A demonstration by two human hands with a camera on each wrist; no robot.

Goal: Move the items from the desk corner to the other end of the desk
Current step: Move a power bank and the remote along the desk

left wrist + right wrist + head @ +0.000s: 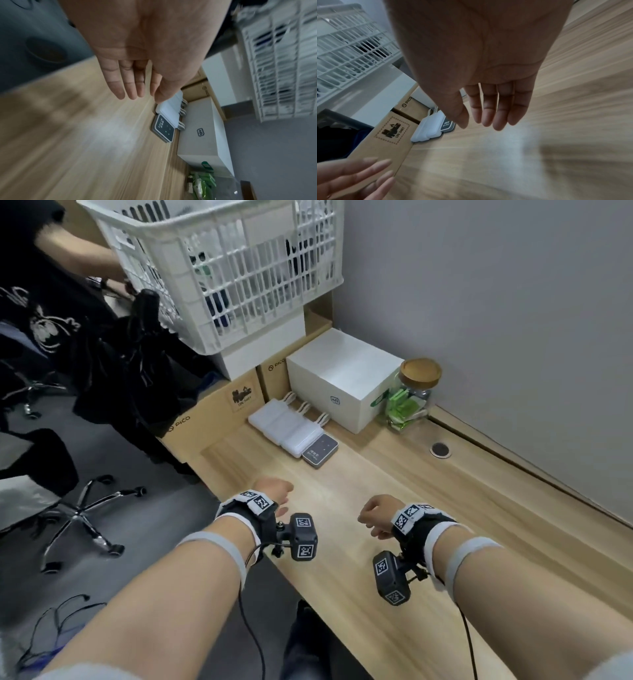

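In the desk corner lie three flat white packs (286, 426) side by side, with a small dark-faced grey device (320, 451) at their near end. Behind them stand a white box (342, 378) and a glass jar (411, 395) with a wooden lid and green packets inside. My left hand (274, 491) hovers over the desk just short of the packs, fingers (130, 83) straight, holding nothing. To its right my right hand (375, 515) is also held above the wood, its fingers (488, 108) extended and empty. The wrist views show the white packs (171, 105) (428, 127) beyond the fingertips.
Cardboard boxes (212, 412) with a white slatted basket (222, 268) stacked on top close off the desk's far end. A cable hole (440, 449) sits near the grey wall (513, 320). Off the left edge are a person in black (51, 302) and an office chair (85, 508).
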